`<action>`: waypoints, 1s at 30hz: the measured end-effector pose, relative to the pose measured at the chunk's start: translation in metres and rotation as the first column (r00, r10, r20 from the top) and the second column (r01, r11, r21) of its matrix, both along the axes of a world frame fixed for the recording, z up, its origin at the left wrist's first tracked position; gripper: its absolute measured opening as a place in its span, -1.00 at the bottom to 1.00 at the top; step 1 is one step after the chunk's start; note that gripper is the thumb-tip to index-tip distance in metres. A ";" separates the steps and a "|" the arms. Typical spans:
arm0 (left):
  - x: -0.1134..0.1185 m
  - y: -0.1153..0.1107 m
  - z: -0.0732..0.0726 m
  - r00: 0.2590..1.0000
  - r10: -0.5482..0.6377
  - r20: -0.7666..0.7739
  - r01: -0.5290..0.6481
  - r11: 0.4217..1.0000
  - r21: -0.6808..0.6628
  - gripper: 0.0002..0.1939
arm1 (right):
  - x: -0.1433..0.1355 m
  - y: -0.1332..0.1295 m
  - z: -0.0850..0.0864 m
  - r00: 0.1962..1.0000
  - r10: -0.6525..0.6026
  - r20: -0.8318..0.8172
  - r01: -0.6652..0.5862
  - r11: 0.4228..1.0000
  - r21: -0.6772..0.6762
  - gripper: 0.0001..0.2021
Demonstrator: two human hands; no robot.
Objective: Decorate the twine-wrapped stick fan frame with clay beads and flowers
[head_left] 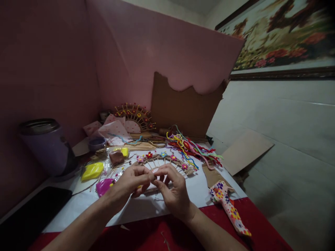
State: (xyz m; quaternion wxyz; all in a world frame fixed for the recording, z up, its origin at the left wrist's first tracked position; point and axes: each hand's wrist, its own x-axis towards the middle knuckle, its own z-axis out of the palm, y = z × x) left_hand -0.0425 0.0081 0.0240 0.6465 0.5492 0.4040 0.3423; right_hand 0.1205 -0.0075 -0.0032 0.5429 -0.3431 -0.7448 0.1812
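My left hand (135,178) and my right hand (171,186) meet fingertip to fingertip above the white sheet (136,212). Both are closed in a pinch around something small and dark, too hidden to name. Just behind them lies an arched fan-shaped craft (159,161) with thin sticks as spokes and small coloured flowers along its brown rim; my fingers cover part of it. Left of my left hand sits a magenta packet of modelling clay (103,187). A yellow clay packet (92,171) and a brown clay lump (116,157) lie farther left.
A purple tumbler (48,150) and a dark flat device (39,212) occupy the left. Behind are another fan craft (136,116), wooden sticks (141,144) and fuzzy coloured stems (191,148). A flower-patterned glue gun (230,207) lies right. Cardboard (183,108) leans behind.
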 end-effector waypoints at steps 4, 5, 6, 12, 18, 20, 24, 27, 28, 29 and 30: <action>0.002 0.000 0.001 0.999 0.033 -0.012 -0.033 0.999 -0.011 -0.65 | 0.000 0.000 0.000 1.000 0.013 0.027 -0.013 1.000 -0.002 -0.91; 0.002 0.000 0.001 0.999 0.039 -0.013 -0.039 0.999 -0.014 -0.64 | 0.001 0.000 -0.001 0.999 0.016 0.032 -0.016 1.000 -0.001 -0.91; 0.003 0.000 0.002 0.999 0.041 -0.012 -0.041 0.999 -0.018 -0.63 | 0.001 0.000 -0.001 0.999 0.017 0.034 -0.017 1.000 0.003 -0.92; 0.000 -0.003 0.004 0.998 -0.018 0.052 0.022 0.997 -0.072 -0.63 | -0.001 0.000 0.002 1.000 0.022 0.000 -0.022 1.000 0.005 -0.92; 0.000 -0.004 0.004 0.994 -0.057 0.097 0.063 0.996 -0.058 -0.66 | -0.002 -0.001 0.003 0.999 0.037 -0.019 -0.037 0.999 -0.019 -0.92; 0.001 -0.004 0.005 0.994 -0.049 0.096 0.056 0.996 -0.073 -0.65 | -0.002 -0.001 0.001 0.999 0.033 -0.009 -0.033 0.999 -0.017 -0.90; 0.002 -0.004 0.007 0.995 -0.042 0.090 0.049 0.996 -0.075 -0.62 | -0.001 -0.002 -0.001 1.000 0.026 0.011 -0.026 1.000 0.006 -0.90; 0.003 -0.004 0.006 0.995 -0.050 0.086 0.055 0.997 -0.060 -0.61 | -0.001 -0.001 -0.001 1.000 0.013 0.021 -0.014 1.000 0.024 -0.91; 0.003 -0.004 0.005 0.995 -0.050 0.085 0.055 0.997 -0.057 -0.61 | -0.001 -0.001 -0.001 1.000 0.007 0.023 -0.007 1.000 0.021 -0.91; 0.003 -0.004 0.004 0.996 -0.047 0.080 0.052 0.997 -0.057 -0.61 | -0.001 -0.001 -0.001 1.000 0.000 0.025 -0.001 1.000 0.014 -0.90; 0.003 -0.003 0.004 0.996 -0.043 0.074 0.047 0.997 -0.060 -0.60 | -0.001 -0.001 0.000 1.000 -0.006 0.028 0.006 1.000 0.007 -0.90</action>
